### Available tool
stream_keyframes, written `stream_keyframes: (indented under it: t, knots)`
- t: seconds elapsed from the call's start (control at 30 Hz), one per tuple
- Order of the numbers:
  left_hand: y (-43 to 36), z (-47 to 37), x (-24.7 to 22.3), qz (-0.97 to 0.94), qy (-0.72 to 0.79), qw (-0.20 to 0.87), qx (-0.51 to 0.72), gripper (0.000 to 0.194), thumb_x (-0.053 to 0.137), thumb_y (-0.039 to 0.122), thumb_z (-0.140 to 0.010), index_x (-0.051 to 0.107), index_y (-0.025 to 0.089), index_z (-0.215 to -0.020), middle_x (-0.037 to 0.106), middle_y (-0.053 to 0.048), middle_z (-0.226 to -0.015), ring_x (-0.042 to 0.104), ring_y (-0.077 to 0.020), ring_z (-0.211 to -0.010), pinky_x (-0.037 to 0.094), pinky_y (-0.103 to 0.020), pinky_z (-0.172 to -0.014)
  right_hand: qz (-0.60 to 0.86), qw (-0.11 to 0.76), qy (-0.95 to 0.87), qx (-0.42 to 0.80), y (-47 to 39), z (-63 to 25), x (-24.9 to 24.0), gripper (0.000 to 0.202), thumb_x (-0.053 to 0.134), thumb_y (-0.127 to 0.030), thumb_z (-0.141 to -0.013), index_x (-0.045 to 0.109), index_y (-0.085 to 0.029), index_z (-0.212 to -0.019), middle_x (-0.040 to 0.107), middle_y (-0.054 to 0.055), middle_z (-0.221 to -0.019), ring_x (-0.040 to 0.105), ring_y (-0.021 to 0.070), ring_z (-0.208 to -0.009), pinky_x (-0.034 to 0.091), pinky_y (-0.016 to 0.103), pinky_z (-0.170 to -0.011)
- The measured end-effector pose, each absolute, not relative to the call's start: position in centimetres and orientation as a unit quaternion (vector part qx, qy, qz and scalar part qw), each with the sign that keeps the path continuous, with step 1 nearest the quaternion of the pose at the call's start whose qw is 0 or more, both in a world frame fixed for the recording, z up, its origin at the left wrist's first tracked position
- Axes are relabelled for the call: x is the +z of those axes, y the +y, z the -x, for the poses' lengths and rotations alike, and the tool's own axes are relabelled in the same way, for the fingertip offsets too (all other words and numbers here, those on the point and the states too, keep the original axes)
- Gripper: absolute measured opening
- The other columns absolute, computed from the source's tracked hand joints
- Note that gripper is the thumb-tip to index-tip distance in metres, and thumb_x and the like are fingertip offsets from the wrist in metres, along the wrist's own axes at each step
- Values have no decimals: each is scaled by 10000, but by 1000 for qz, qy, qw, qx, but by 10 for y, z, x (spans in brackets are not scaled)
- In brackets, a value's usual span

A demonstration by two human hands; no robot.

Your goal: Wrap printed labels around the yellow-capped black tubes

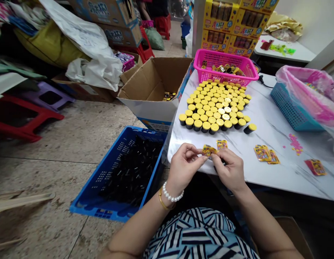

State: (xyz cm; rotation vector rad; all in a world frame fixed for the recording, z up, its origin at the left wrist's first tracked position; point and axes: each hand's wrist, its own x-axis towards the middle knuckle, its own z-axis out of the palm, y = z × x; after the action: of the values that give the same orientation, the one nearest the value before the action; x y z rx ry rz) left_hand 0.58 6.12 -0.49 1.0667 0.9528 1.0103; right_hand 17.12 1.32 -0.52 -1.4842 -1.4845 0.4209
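A small yellow printed label [209,149] is stretched between my two hands at the table's near edge. My left hand [186,163] pinches its left end between thumb and fingers. On its other end are the thumb and fingers of my right hand [229,166]; something dark shows at that palm, partly hidden. Just behind lies another printed label [221,144]. Beyond my hands, black canisters with yellow lids [210,108] stand in a dense group. One lidded canister [249,128] sits tilted a little apart at the right.
Piles of labels [262,153] and pink bits [296,144] lie rightward on the table [280,180]. A pink basket [226,66] stands behind the canisters, a teal basket [293,108] at right. Left are a blue crate [107,212] of black pieces and an open carton [145,81].
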Motion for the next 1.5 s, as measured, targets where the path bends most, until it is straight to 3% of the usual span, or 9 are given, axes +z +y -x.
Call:
stream_keyframes:
  t: [0.3, 0.43, 0.53, 0.63, 0.77, 0.9, 1.0, 1.2, 1.5]
  knots:
    - [52, 4, -3, -422, 407, 674, 450, 278, 888, 288, -726, 776, 150, -939, 801, -76, -949, 733, -182, -857, 561, -284, -835, 574, 490, -632, 177, 15, -153, -6, 158, 640, -189, -945, 722, -200, -810, 602, 9, -739, 572, 139, -678, 457, 296, -662]
    - [61, 10, 3, -469, 413, 652, 429, 176, 874, 275, -740, 823, 148, -850, 787, -72, -867, 679, -145, -751, 535, -244, -722, 570, 458, -649, 212, 18, -159, 2, 151, 627, -247, -963, 723, -210, -853, 597, 10, -758, 580, 149, -713, 467, 298, -681]
    - [71, 14, 4, -421, 410, 706, 396, 206, 872, 323, -747, 793, 138, -793, 674, -16, -642, 492, -63, -512, 350, -182, -467, 587, 411, -646, 263, 17, -179, 15, 99, 611, -283, -975, 692, -231, -1000, 644, 28, -901, 626, 178, -851, 507, 325, -791]
    - [80, 15, 2, -328, 387, 784, 358, 288, 901, 350, -708, 734, 119, -756, 542, 31, -560, 342, -21, -443, 172, -164, -405, 612, 361, -667, 225, 13, -199, 23, 93, 648, -249, -939, 668, -243, -1030, 627, 59, -1078, 630, 222, -1043, 514, 386, -938]
    - [89, 13, 1, -246, 350, 830, 360, 329, 933, 285, -647, 722, 93, -809, 497, 43, -611, 308, -5, -467, 139, -144, -404, 613, 274, -727, 146, 6, -202, 15, 219, 649, -220, -933, 696, -249, -1145, 574, 105, -1186, 621, 272, -1130, 543, 452, -992]
    - [92, 11, 1, -225, 327, 846, 356, 287, 914, 231, -650, 718, 71, -786, 591, -29, -723, 380, -19, -532, 162, -134, -405, 615, 212, -747, 137, 1, -201, 9, 518, 581, -206, -970, 524, -258, -1481, 570, 142, -1226, 621, 293, -1142, 569, 498, -993]
    - [93, 12, 0, -221, 325, 850, 350, 265, 895, 210, -663, 737, 68, -822, 666, -90, -852, 406, -19, -556, 164, -130, -408, 613, 260, -722, 190, 1, -209, 13, 538, 624, -236, -956, 528, -270, -1485, 611, 129, -1220, 642, 281, -1133, 568, 503, -1014]
    - [94, 11, -1, -226, 320, 858, 331, 273, 886, 224, -696, 746, 73, -874, 688, -107, -916, 415, -18, -560, 178, -126, -404, 541, 543, -532, 360, 12, -208, 13, 393, 728, -389, -922, 675, -262, -1290, 734, 95, -1202, 713, 263, -1108, 593, 455, -1004]
    - [95, 9, -5, -220, 300, 867, 331, 290, 912, 243, -675, 713, 79, -808, 542, 7, -681, 436, -25, -530, 206, -114, -391, 520, 567, -514, 379, 29, -175, 22, 293, 751, -337, -910, 717, -265, -1192, 754, 67, -1216, 735, 240, -1097, 609, 425, -997]
